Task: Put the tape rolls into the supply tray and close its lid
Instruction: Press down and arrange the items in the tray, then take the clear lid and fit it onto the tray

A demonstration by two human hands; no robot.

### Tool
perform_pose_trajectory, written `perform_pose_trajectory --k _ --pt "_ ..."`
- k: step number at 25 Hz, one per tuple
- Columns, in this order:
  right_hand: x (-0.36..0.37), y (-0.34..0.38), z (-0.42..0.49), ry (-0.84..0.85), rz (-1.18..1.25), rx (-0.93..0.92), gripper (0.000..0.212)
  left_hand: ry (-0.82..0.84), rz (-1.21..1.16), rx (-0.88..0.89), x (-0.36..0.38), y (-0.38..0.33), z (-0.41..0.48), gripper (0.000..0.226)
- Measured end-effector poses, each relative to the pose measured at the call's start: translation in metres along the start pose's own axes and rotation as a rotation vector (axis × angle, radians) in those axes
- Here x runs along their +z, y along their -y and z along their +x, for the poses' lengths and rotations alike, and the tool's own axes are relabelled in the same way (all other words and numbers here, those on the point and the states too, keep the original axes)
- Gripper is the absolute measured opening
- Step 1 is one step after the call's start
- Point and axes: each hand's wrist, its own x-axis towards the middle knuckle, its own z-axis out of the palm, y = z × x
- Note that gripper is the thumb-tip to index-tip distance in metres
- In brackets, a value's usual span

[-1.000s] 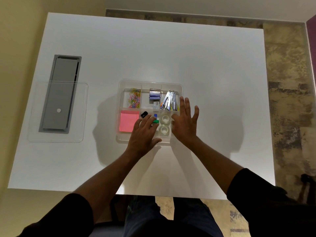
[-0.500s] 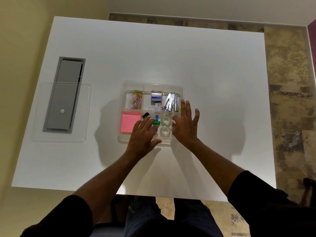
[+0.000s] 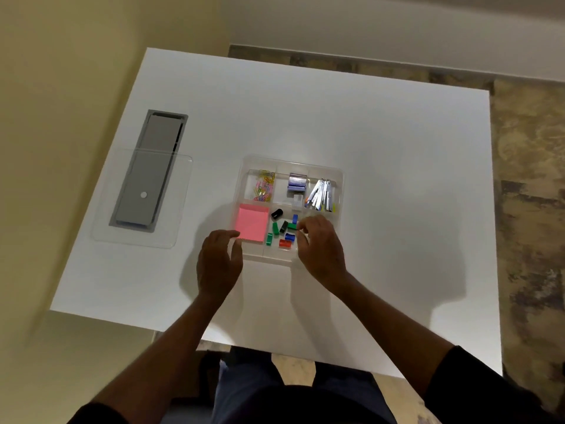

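The clear supply tray point(image 3: 292, 160) sits uncovered in the middle of the white table. Its clear lid point(image 3: 104, 203) lies flat far to the left, apart from the tray. My right hand point(image 3: 321, 243) hovers over the tray's front right compartment with its fingers curled, thumb and forefinger near the divider. It covers that compartment, so the tape rolls are hidden. My left hand point(image 3: 218, 261) is at the tray's front left corner, fingers apart, holding nothing.
The tray holds pink sticky notes point(image 3: 250, 223), coloured paper clips point(image 3: 264, 185), small coloured pieces point(image 3: 282, 231), staple strips point(image 3: 321, 194) and a silvery box point(image 3: 297, 182). A grey hatch point(image 3: 149, 172) in the table lies partly under the lid. The table's front edge is near my arms.
My left hand slid left from the middle compartment to the tray's front left corner. My right hand moved left and curled over the tape rolls, which showed before.
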Motion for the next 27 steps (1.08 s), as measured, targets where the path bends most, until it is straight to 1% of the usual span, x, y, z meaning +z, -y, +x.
perform_pose_trajectory --k 3,6,8,10,12,14,16,19,22,25,27 --pt "0.028 0.042 0.003 0.072 0.045 -0.037 0.013 -0.045 -0.066 -0.094 -0.024 0.037 0.013 0.022" --pt "0.069 0.096 0.014 0.14 0.093 -0.089 0.017 -0.028 -0.066 -0.144 -0.055 0.083 0.035 0.022" --pt "0.104 0.133 0.023 0.205 0.099 -0.091 0.022 -0.017 -0.049 -0.202 -0.078 0.12 0.054 0.026" --pt "0.138 0.165 0.035 0.279 0.112 -0.04 0.03 -0.033 -0.041 -0.286 -0.099 0.157 0.076 0.03" --pt "0.169 0.191 0.049 0.374 0.146 0.053 0.042 -0.048 -0.03 -0.353 -0.118 0.196 0.098 0.037" --pt "0.196 0.211 0.067 0.448 0.138 0.153 0.052 -0.019 -0.019 -0.45 -0.135 0.232 0.117 0.048" --pt "0.218 0.22 0.082 0.483 0.067 0.243 0.05 0.043 -0.026 -0.536 -0.144 0.259 0.127 0.055" --pt "0.239 0.225 0.091 0.483 -0.017 0.305 0.043 0.107 -0.043 -0.543 -0.15 0.286 0.132 0.056" --pt "0.249 0.228 0.095 0.489 0.004 0.344 0.045 0.1 -0.088 -0.503 -0.15 0.294 0.129 0.049" --pt "0.255 0.233 0.099 0.471 0.092 0.417 0.042 0.096 -0.097 -0.462 -0.15 0.297 0.125 0.045" --pt "0.259 0.235 0.099 0.402 0.225 0.515 0.035 0.135 -0.088 -0.445 -0.149 0.3 0.124 0.047"
